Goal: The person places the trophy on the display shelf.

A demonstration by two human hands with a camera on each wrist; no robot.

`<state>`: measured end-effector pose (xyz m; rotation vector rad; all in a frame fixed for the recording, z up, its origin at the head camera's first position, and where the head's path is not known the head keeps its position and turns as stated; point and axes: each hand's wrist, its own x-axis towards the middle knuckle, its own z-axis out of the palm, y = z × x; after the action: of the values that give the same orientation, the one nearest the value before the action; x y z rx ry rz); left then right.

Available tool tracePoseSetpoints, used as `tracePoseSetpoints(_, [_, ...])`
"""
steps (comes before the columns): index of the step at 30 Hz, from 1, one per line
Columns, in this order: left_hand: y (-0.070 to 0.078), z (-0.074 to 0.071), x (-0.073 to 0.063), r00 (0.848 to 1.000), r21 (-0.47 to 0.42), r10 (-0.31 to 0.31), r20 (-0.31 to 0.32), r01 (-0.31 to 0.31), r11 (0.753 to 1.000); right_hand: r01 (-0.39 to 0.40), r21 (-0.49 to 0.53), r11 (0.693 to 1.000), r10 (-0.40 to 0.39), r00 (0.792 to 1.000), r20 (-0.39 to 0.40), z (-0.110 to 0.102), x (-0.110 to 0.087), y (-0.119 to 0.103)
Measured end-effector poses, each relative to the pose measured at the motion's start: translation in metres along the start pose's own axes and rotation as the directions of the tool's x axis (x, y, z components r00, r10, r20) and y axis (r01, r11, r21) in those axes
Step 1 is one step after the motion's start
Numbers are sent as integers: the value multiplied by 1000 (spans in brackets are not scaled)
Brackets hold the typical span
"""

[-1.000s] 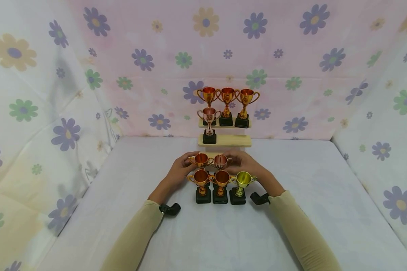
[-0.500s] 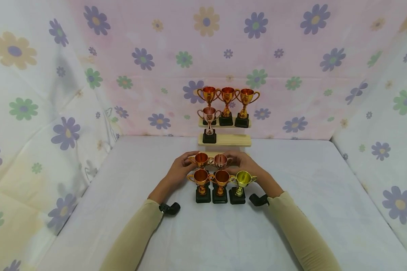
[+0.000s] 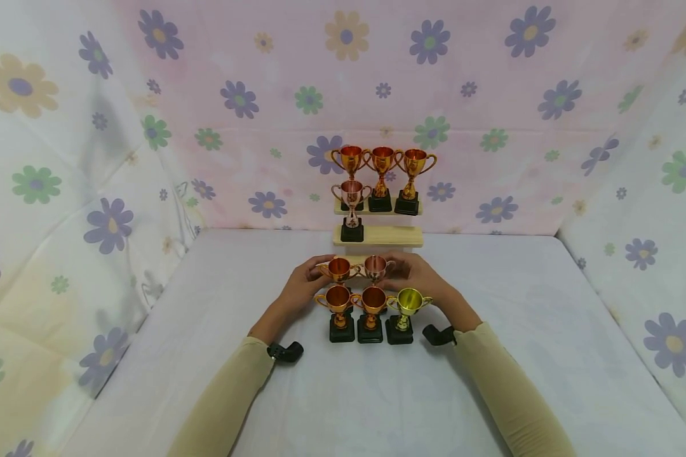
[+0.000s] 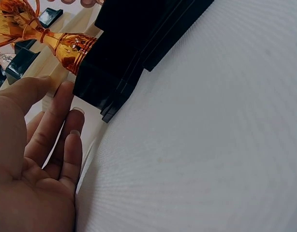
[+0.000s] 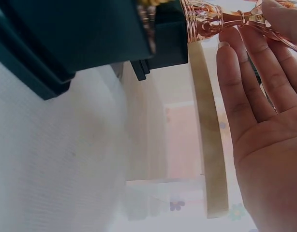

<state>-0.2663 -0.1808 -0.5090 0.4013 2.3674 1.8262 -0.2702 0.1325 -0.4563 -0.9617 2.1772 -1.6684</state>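
My left hand (image 3: pixel 301 284) is at the left end of the lowest wooden shelf (image 4: pixel 56 75); thumb and index finger pinch the shelf's end in the left wrist view. Beside those fingers stands an orange-gold trophy cup (image 3: pixel 340 269) on a black base. My right hand (image 3: pixel 414 278) grips a rose-gold trophy cup (image 3: pixel 375 268), thumb on one side of its stem and fingers on the other in the right wrist view. Its black base (image 5: pixel 170 41) is partly hidden by a nearer base. Whether it touches the surface below, I cannot tell.
Two orange trophies (image 3: pixel 373 299) and a yellow-gold trophy (image 3: pixel 410 301) stand in a front row on the white table (image 3: pixel 343 400). Three gold trophies (image 3: pixel 382 162) stand on the top shelf. Another rose-gold trophy (image 3: pixel 352 193) is at the left of the middle shelf (image 3: pixel 391 236).
The rose-gold trophy in my right hand has shifted slightly to the right, away from the orange-gold one. My left hand has stayed in place.
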Motion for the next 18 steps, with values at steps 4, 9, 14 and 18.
tracePoseSetpoints(4, [0,0,0,1000,13,14,-7,-14,1000,22,2,1000,-22,1000,-4,-2,-1,-1])
tracePoseSetpoints(9, [0,0,0,1000,-6,14,-1,-14,1000,54,2,999,-54,999,-5,-5,-3,-1])
tracePoseSetpoints(14, [-2,0,1,1000,-24,9,9,-9,1000,85,17,996,-85,996,-22,-9,-5,-5])
tracePoseSetpoints(18, [-2,0,1,1000,-10,12,6,-12,1000,99,31,995,-98,995,-25,-11,-6,-9])
